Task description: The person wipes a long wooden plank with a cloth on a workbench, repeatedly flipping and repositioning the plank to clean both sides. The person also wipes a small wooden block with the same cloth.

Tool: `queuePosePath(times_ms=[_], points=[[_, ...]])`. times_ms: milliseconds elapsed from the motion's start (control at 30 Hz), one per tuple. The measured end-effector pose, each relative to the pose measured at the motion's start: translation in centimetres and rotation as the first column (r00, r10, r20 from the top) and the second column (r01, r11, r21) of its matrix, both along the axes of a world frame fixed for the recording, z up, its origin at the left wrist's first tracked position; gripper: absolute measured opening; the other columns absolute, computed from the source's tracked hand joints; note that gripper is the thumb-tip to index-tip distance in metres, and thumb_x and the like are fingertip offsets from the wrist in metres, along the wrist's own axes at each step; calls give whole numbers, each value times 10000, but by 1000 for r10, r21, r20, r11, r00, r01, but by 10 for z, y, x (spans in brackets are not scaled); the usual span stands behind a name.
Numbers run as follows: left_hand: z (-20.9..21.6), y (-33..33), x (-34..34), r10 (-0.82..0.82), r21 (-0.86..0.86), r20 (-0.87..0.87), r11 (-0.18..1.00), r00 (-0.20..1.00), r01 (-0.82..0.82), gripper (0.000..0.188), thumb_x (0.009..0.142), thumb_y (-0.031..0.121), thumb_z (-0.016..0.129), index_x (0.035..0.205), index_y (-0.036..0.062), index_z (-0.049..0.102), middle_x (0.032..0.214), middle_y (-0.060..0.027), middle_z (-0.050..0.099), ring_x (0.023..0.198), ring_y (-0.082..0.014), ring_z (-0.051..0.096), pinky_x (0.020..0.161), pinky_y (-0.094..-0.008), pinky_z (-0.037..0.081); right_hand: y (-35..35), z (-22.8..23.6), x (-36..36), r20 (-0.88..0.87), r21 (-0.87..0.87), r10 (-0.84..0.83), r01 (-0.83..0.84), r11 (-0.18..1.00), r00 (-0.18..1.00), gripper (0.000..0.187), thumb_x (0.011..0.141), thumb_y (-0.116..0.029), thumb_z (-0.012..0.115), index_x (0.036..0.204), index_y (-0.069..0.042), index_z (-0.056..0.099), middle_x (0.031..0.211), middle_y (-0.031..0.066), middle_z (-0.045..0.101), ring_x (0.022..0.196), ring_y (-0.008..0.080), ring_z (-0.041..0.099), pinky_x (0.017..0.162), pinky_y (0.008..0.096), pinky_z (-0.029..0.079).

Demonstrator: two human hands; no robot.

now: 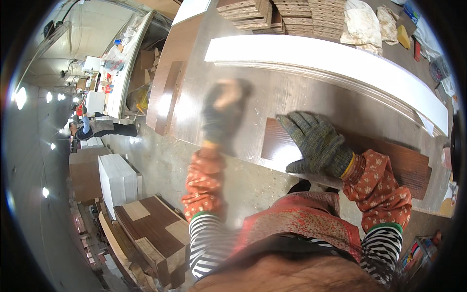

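Observation:
A dark brown wood-grain board [408, 168] lies along the near edge of the worktable [243, 146]. My right hand [318, 146], in a dark grey knitted glove, rests on it with its fingers stretched out and the thumb apart. My left hand [221, 104] is over the table to the left of the board, also in a dark glove, with bare skin showing at the fingers. Motion smears it, so I cannot tell whether it holds anything. Beyond both hands lies a stack of long white panels [316, 61].
Stacks of cut boards [292, 14] and a stained white cloth [361, 27] lie at the far side. A narrow brown strip [170, 97] is at the table's left end. On the floor at left stand white panels [116, 180] and brown boards [151, 224]. Another person [104, 127] stands far left.

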State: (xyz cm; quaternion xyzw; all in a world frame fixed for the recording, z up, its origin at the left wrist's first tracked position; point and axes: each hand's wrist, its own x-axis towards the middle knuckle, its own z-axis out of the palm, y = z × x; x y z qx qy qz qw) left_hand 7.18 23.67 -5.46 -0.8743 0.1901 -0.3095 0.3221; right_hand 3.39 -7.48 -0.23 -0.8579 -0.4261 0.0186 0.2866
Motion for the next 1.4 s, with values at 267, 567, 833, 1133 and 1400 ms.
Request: queuePosePath(times_ms=[267,567,833,1133,1400], points=[[3,64,55,173,-863,-320,353,931,-362,261,898,223,465,965,91,679,994,-167,665,922,-353,633,797,-411,487,0,2,-3,-10,-13,3,-3,1000,1000,988,670,-532,696,1416,-12,310,1369,199,413,1245,386,394,1026,515,323],[-62,247,-179,416,-631,-762,-650,496,-425,635,865,597,468,1087,29,645,871,-142,659,854,-254,635,714,-358,472,2,1,-5,19,-41,28,-27,999,999,975,696,-599,644,1415,-20,327,1381,201,410,1247,380,408,1026,511,326],[-46,229,-187,58,-786,-50,-619,997,-4,501,918,331,542,1298,12,468,1149,-40,518,1027,-153,489,912,-298,403,-1,0,-6,310,-25,-36,46,999,950,979,619,-679,655,1348,-57,455,1333,205,468,1217,369,463,1010,478,376],[33,-82,-105,-746,-830,106,-431,658,-354,710,776,227,689,1375,2,382,1225,-118,504,1089,-213,511,892,-342,445,5,16,-72,142,541,-295,176,822,945,817,737,-533,678,1361,-67,429,1390,213,380,1265,321,400,1002,460,399],[91,-201,-113,-855,-953,-254,300,452,33,826,711,158,745,1417,2,345,1318,-194,466,1208,-294,475,1006,-451,391,-109,12,-93,305,215,-566,524,824,766,413,831,-190,599,1236,-133,546,1266,97,529,1142,262,547,934,398,461]])
